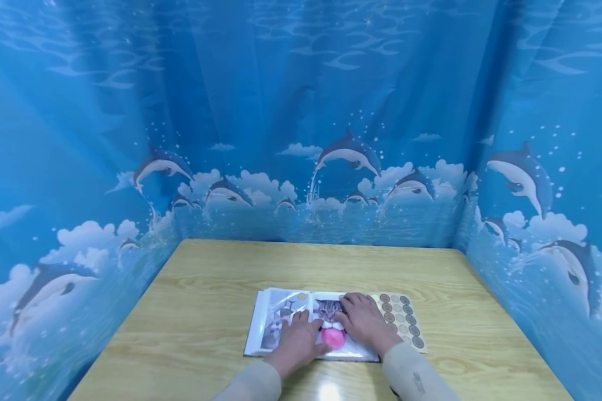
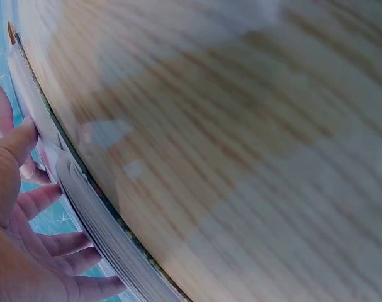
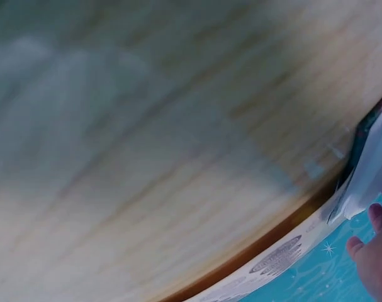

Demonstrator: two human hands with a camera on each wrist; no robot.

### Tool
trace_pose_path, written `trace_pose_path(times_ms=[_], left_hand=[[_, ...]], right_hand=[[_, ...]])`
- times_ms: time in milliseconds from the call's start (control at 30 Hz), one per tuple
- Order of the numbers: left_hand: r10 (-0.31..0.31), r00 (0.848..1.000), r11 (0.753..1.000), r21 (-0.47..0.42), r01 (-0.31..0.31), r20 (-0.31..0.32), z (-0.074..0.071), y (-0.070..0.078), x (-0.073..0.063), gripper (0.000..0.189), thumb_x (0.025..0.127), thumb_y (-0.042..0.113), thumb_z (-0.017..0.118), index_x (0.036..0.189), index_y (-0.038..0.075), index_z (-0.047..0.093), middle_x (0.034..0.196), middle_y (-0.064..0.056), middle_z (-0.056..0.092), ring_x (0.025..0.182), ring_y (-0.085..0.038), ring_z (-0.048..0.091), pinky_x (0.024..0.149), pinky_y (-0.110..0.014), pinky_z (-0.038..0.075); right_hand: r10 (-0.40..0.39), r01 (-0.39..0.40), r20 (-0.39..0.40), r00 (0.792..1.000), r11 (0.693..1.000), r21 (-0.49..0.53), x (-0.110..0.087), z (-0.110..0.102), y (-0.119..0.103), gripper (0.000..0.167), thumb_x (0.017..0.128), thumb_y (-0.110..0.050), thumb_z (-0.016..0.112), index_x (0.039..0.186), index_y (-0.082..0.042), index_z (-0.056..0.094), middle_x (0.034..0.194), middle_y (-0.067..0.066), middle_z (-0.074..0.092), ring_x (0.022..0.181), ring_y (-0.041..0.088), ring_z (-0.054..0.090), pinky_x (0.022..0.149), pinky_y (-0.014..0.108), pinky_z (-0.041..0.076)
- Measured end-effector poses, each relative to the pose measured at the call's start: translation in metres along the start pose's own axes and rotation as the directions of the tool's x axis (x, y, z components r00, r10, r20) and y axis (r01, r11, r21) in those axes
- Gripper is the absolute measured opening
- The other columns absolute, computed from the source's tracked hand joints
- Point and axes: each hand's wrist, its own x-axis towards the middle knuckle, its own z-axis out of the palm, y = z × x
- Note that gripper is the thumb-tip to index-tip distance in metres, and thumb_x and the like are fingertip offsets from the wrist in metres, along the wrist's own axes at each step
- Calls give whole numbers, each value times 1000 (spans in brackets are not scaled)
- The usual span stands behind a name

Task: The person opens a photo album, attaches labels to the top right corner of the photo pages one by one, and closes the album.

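Observation:
An open photo album (image 1: 348,352) lies on the table, its right page showing a cat picture (image 1: 326,308) with a pink round shape and its left page a grey picture (image 1: 272,337). My left hand (image 1: 299,341) rests across the pages near the middle fold, fingers spread; in the left wrist view its fingertips (image 2: 109,286) are right at the page stack. On the right page lies my right hand (image 1: 365,320), covering the upper right of that page. A sheet of round stickers (image 1: 400,310), in brown, beige and dark columns, sticks out beyond the album's right edge.
A light wooden table (image 1: 205,278) carries the album near its front edge. Blue curtains (image 1: 281,83) printed with dolphins stand behind and on both sides. A pale round sticker (image 1: 301,297) shows near the top of the left page.

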Motion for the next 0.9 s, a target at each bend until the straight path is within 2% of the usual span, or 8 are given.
trace_pose_path(times_ms=[367, 733, 900], left_hand=[[5, 1000, 1000, 4, -5, 3, -3, 1, -2, 70, 80, 63, 69, 134, 18, 62, 142, -20, 50, 131, -40, 45, 103, -67, 37], [22, 1000, 1000, 9, -22, -21, -1, 0, -4, 69, 80, 62, 70, 132, 17, 63, 140, -20, 51, 130, -40, 46, 102, -67, 38], [16, 1000, 1000, -14, -16, -8, -3, 1, -4, 69, 80, 61, 71, 132, 18, 63, 141, -21, 50, 131, -41, 44, 103, -67, 36]], right_hand=[[63, -61, 51, 997, 997, -39, 1, 2, -4, 61, 103, -51, 42, 143, -6, 51, 147, 12, 49, 138, 37, 39, 116, 61, 19], [66, -65, 25, 998, 998, -28, 1, 3, -8, 55, 103, -44, 46, 140, -5, 54, 144, 13, 52, 136, 38, 41, 115, 62, 21], [75, -74, 36, 997, 996, -45, 2, 3, -7, 58, 102, -48, 45, 141, -6, 53, 145, 12, 51, 136, 38, 40, 115, 63, 19]])
